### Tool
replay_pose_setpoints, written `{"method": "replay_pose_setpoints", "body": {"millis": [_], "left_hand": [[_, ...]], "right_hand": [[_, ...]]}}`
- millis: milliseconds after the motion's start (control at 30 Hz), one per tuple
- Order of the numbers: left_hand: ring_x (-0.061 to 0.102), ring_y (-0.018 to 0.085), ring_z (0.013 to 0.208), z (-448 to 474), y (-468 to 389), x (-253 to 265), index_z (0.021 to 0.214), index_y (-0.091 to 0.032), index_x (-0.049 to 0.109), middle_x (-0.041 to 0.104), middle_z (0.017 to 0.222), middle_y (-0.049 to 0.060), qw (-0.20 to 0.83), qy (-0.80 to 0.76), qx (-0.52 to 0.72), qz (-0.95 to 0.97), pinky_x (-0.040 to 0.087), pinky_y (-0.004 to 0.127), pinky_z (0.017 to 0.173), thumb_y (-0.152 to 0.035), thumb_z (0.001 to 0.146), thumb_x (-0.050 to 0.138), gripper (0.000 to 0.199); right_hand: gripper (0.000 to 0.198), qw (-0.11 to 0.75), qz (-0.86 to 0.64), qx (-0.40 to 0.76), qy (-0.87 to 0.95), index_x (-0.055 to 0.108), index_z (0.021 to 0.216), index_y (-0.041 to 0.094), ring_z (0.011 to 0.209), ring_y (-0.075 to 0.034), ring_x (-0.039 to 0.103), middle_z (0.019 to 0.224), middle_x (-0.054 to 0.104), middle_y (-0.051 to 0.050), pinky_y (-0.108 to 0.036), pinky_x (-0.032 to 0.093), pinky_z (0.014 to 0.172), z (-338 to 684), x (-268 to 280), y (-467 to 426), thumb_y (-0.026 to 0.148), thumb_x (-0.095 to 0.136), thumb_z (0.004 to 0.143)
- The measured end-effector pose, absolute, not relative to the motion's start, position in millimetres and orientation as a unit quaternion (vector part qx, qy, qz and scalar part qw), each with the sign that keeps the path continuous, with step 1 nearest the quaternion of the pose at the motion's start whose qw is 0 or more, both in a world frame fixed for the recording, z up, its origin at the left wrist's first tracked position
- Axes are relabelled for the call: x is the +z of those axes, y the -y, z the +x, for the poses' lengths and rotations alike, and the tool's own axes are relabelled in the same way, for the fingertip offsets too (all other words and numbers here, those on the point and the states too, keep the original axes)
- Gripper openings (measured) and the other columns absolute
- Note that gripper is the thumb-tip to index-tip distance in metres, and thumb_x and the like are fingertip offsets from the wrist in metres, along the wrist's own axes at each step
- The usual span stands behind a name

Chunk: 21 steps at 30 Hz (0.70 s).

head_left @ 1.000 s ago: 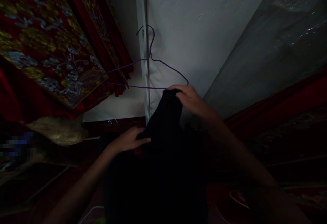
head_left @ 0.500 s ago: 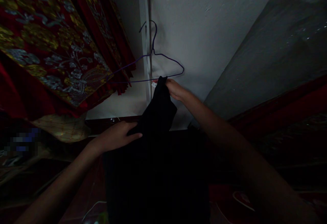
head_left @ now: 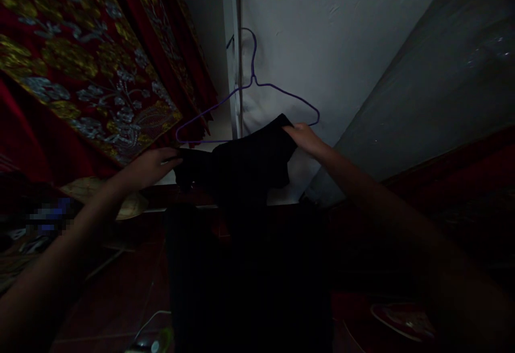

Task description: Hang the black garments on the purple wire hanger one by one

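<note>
A black garment (head_left: 253, 154) is stretched between my two hands in front of a pale wall. My left hand (head_left: 159, 164) pinches its left end, fingers closed on the cloth. At the upper right corner of the cloth, my right hand (head_left: 302, 134) grips the edge between thumb and fingers. Just behind and above the garment hangs a purple wire hanger (head_left: 287, 92), its hook at a narrow upright strip. Part of the hanger's bottom bar is hidden by the cloth. The garment's lower part merges with the darkness, so its exact kind is unclear.
A red cloth with gold and silver embroidery (head_left: 80, 58) hangs at the left. Plastic-like grey sheeting (head_left: 426, 85) covers the right side. An iron-shaped object (head_left: 402, 321) lies at the lower right. A white cord (head_left: 151, 322) runs over the red tiled floor (head_left: 112, 294).
My hands have moved apart, the left up and leftward, the right slightly rightward. The bunched black garment is now spread wide, and the hanger has turned to face me more squarely.
</note>
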<state>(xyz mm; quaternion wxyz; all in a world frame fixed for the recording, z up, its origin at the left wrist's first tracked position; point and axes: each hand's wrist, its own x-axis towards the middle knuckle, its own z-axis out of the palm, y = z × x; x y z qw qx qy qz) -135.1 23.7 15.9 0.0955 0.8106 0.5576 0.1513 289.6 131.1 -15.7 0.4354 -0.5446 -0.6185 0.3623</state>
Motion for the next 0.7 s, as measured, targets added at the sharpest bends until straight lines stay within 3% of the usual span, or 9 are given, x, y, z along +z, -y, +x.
{"method": "replay_pose_setpoints", "body": {"millis": [100, 200, 300, 367, 433, 500, 567, 633, 700], "left_hand": [[0.061, 0.029, 0.121, -126.7, -25.3, 32.6, 0.097, -0.020, 0.073, 0.068, 0.128, 0.010, 0.103, -0.505, 0.225, 0.827, 0.044, 0.040, 0.111, -0.056, 0.092, 0.049, 0.044], [0.053, 0.031, 0.134, -101.7, -21.1, 50.3, 0.091, -0.019, 0.070, 0.061, 0.141, 0.009, 0.074, -0.458, 0.279, 0.841, 0.041, 0.042, 0.115, -0.051, 0.093, 0.053, 0.037], [0.057, 0.031, 0.129, -69.8, -23.0, 67.5, 0.087, -0.016, 0.065, 0.062, 0.137, 0.011, 0.043, -0.422, 0.342, 0.838, 0.043, 0.044, 0.113, -0.041, 0.093, 0.054, 0.028], [0.061, 0.028, 0.123, -52.5, -30.7, 76.4, 0.103, -0.015, 0.065, 0.065, 0.133, 0.011, 0.042, -0.407, 0.393, 0.824, 0.044, 0.045, 0.112, -0.031, 0.092, 0.057, 0.021], [0.065, 0.026, 0.116, -42.0, -40.6, 82.0, 0.122, -0.016, 0.061, 0.070, 0.125, 0.008, 0.052, -0.412, 0.416, 0.809, 0.047, 0.045, 0.109, -0.025, 0.091, 0.057, 0.032], [0.067, 0.025, 0.111, -38.5, -48.9, 84.3, 0.127, -0.017, 0.063, 0.073, 0.119, 0.006, 0.045, -0.433, 0.399, 0.807, 0.050, 0.044, 0.106, -0.023, 0.091, 0.054, 0.038], [0.067, 0.026, 0.110, -40.8, -52.7, 84.4, 0.121, -0.016, 0.069, 0.074, 0.119, 0.007, 0.014, -0.453, 0.374, 0.809, 0.049, 0.043, 0.105, -0.023, 0.092, 0.050, 0.035], [0.066, 0.026, 0.112, -46.8, -52.3, 84.3, 0.118, -0.015, 0.070, 0.072, 0.121, 0.007, -0.014, -0.462, 0.364, 0.809, 0.049, 0.042, 0.105, -0.022, 0.093, 0.048, 0.035], [0.064, 0.024, 0.112, -54.8, -50.9, 85.5, 0.120, -0.017, 0.068, 0.071, 0.121, 0.004, -0.029, -0.467, 0.358, 0.808, 0.047, 0.040, 0.106, -0.022, 0.094, 0.046, 0.035]], "right_hand": [[0.032, 0.444, -0.547, 0.321, 0.633, 0.058, 0.061, 0.019, 0.054, -0.013, 0.046, 0.056, 0.051, 0.001, -0.027, 0.031, 0.052, 311.1, -0.6, -114.9, 0.042, 0.065, 0.081], [0.035, 0.429, -0.546, 0.315, 0.647, 0.054, 0.057, 0.019, 0.053, -0.012, 0.044, 0.054, 0.048, 0.002, -0.026, 0.030, 0.051, 320.7, 10.1, -101.6, 0.042, 0.067, 0.080], [0.030, 0.419, -0.503, 0.343, 0.673, 0.056, 0.059, 0.018, 0.055, -0.012, 0.045, 0.056, 0.050, 0.002, -0.026, 0.034, 0.054, 317.3, 11.2, -88.2, 0.038, 0.066, 0.080], [0.022, 0.417, -0.460, 0.366, 0.693, 0.064, 0.068, 0.017, 0.061, -0.014, 0.050, 0.063, 0.057, 0.001, -0.028, 0.040, 0.060, 312.7, 9.7, -80.0, 0.036, 0.063, 0.080], [0.018, 0.434, -0.429, 0.346, 0.712, 0.071, 0.084, 0.018, 0.076, -0.019, 0.060, 0.079, 0.067, -0.003, -0.033, 0.048, 0.073, 311.1, 9.1, -74.8, 0.032, 0.060, 0.082], [0.026, 0.496, -0.425, 0.269, 0.708, 0.072, 0.103, 0.020, 0.097, -0.024, 0.064, 0.104, 0.071, -0.006, -0.039, 0.051, 0.089, 315.7, 10.0, -74.7, 0.026, 0.060, 0.081], [0.044, 0.580, -0.435, 0.201, 0.659, 0.067, 0.123, 0.023, 0.110, -0.025, 0.063, 0.123, 0.068, -0.008, -0.042, 0.050, 0.097, 326.9, 12.1, -79.0, 0.022, 0.063, 0.080], [0.053, 0.630, -0.443, 0.218, 0.599, 0.062, 0.132, 0.024, 0.106, -0.025, 0.066, 0.120, 0.069, -0.008, -0.044, 0.054, 0.094, 342.3, 15.9, -84.6, 0.022, 0.066, 0.080], [0.048, 0.604, -0.452, 0.318, 0.575, 0.066, 0.127, 0.021, 0.094, -0.025, 0.070, 0.104, 0.074, -0.008, -0.044, 0.057, 0.087, 358.4, 23.0, -87.9, 0.027, 0.071, 0.080]]}}
